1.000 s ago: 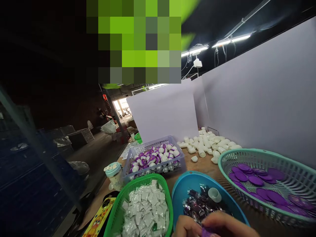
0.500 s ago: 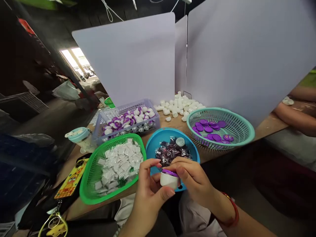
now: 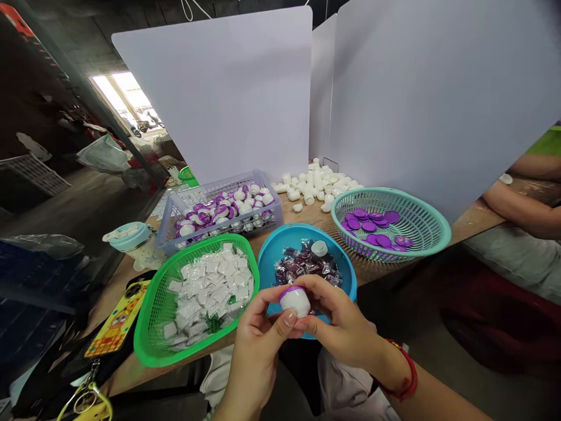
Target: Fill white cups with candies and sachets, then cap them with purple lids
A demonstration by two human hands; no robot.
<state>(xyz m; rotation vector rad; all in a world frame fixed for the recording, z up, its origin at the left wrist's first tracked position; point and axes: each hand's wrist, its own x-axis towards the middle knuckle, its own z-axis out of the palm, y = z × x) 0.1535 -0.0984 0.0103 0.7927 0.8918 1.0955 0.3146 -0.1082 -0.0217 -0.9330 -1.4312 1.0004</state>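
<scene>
Between both hands I hold a small white jar (image 3: 295, 302) with a purple lid, tipped so the lid faces up and away from me. My left hand (image 3: 263, 330) grips its left side, thumb on the white wall. My right hand (image 3: 339, 313) is closed on its right side, fingers over the lid edge and thumb near the bottom. Just beyond is a blue bowl (image 3: 267, 257) of dark purple sachets (image 3: 291, 266), with a white cup (image 3: 319, 248) lying on them. At the left stands a green basket (image 3: 151, 318) of white sachets (image 3: 214, 286).
A turquoise basket (image 3: 432, 237) holds purple lids (image 3: 370, 226). A lilac crate (image 3: 164, 225) contains lidded jars (image 3: 223, 210); white cups (image 3: 315, 184) lie behind. White panels (image 3: 219, 99) stand behind. A drink cup (image 3: 131, 240) and a yellow phone (image 3: 116, 321) are at left; another person's arm (image 3: 526, 207) is at right.
The jar has been tilted, its purple lid turning away from me. My right fingers moved from the lid's top to the jar's side. The view has shifted slightly.
</scene>
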